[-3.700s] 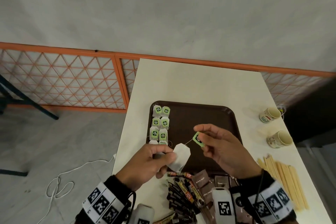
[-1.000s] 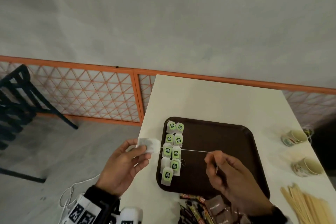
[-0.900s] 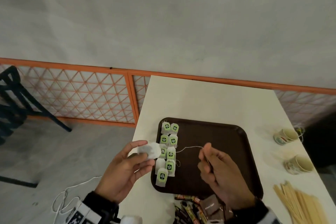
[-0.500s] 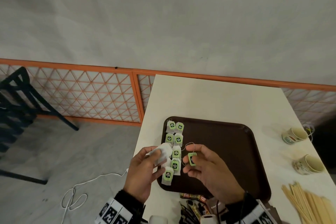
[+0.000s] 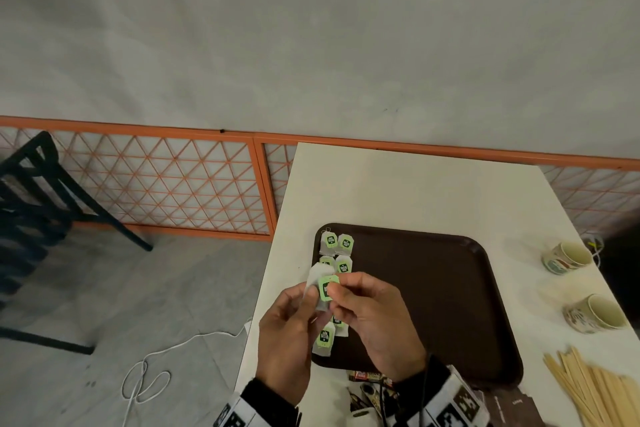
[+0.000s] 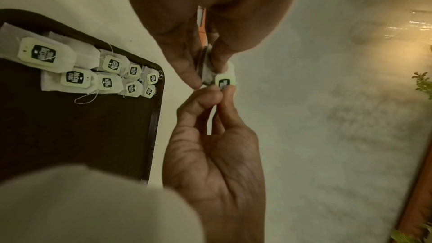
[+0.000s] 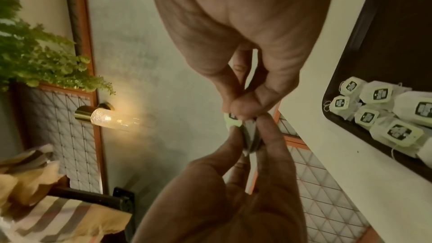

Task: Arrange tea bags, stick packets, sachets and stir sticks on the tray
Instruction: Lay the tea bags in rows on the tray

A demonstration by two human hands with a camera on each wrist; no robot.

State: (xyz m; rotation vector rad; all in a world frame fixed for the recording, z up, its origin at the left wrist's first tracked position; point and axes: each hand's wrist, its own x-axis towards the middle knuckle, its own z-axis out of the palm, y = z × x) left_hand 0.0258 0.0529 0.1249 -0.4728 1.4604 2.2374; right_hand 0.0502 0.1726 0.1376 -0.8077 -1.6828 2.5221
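Note:
My left hand pinches a white tea bag above the tray's left edge. My right hand pinches that bag's green tag and holds it against the bag. The left wrist view shows the tag between the right fingertips and the bag in the left. In the right wrist view the tag and bag are mostly hidden by fingers. The brown tray carries two columns of tea bags along its left side, also seen as tea bags and tea bags.
Two cups lie on their sides right of the tray. Wooden stir sticks lie at the front right. Stick packets and brown sachets sit by the front edge. A black chair and a white cable are on the floor at left.
The hands were apart with the string stretched between bag and tag. They have come together, and the tag now lies against the bag.

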